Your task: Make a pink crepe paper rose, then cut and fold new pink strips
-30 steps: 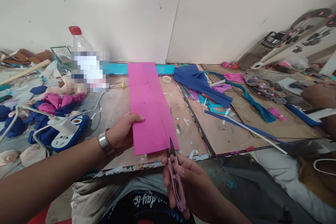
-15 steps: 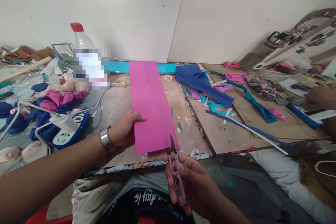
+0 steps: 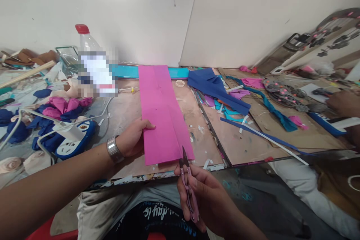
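Note:
A long pink sheet (image 3: pixel 160 120), which looks like crepe paper, extends from the back of the table to its front edge. My left hand (image 3: pixel 135 137), with a metal watch on the wrist, pinches its left side, thumb on top. My right hand (image 3: pixel 202 195) is wrapped round pink thread snips (image 3: pixel 189 191). The dark blades point away from me at the sheet's near edge, at the foot of a lengthwise line where a narrow right-hand strip angles outward. Whether the blades touch the paper is hard to tell.
Left of the sheet are a blue-and-white power strip (image 3: pixel 74 138) with a white cable, crumpled blue and pink pieces, and a red-capped bottle (image 3: pixel 87 39). Folded dark blue paper (image 3: pixel 213 84) and a white stick (image 3: pixel 275 140) lie right. Another person's hand (image 3: pixel 344 103) shows at far right.
The sheet's narrow right-hand strip has swung slightly outward to the right at its near end. The snips have drawn back a little towards me. My left hand has hardly moved.

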`<control>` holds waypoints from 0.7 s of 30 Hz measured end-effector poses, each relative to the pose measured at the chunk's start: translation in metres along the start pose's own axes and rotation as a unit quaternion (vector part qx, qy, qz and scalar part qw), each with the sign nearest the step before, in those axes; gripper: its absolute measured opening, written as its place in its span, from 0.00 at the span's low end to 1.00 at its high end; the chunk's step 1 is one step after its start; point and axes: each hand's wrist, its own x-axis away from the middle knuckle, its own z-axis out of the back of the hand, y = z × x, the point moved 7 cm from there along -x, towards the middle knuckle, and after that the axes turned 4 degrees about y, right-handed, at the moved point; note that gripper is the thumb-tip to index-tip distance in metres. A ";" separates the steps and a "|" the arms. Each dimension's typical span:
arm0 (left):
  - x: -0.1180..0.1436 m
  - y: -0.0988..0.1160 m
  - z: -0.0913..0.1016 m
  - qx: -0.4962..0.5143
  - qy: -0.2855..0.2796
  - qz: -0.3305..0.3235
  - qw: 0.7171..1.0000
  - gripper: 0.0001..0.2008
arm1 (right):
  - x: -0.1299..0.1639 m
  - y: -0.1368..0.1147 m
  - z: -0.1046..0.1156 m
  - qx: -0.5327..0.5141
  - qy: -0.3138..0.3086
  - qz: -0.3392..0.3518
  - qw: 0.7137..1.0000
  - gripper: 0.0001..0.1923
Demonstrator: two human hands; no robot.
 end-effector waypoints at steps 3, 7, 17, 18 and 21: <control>0.000 0.000 -0.001 0.016 -0.005 0.000 1.000 0.16 | 0.000 0.001 0.000 -0.002 -0.004 -0.003 1.000 0.16; -0.001 0.000 -0.001 0.028 -0.013 -0.002 1.000 0.17 | 0.000 0.002 0.000 -0.003 -0.012 -0.003 1.000 0.15; -0.003 -0.002 0.001 0.029 -0.022 0.004 0.999 0.20 | 0.000 0.000 -0.001 0.015 -0.004 0.006 1.000 0.14; -0.003 -0.002 0.001 0.029 -0.023 0.004 0.999 0.20 | 0.000 0.000 -0.001 0.016 -0.004 0.006 1.000 0.14; -0.003 -0.002 0.001 0.029 -0.020 0.007 0.999 0.20 | 0.000 0.000 -0.001 0.015 -0.003 0.004 1.000 0.14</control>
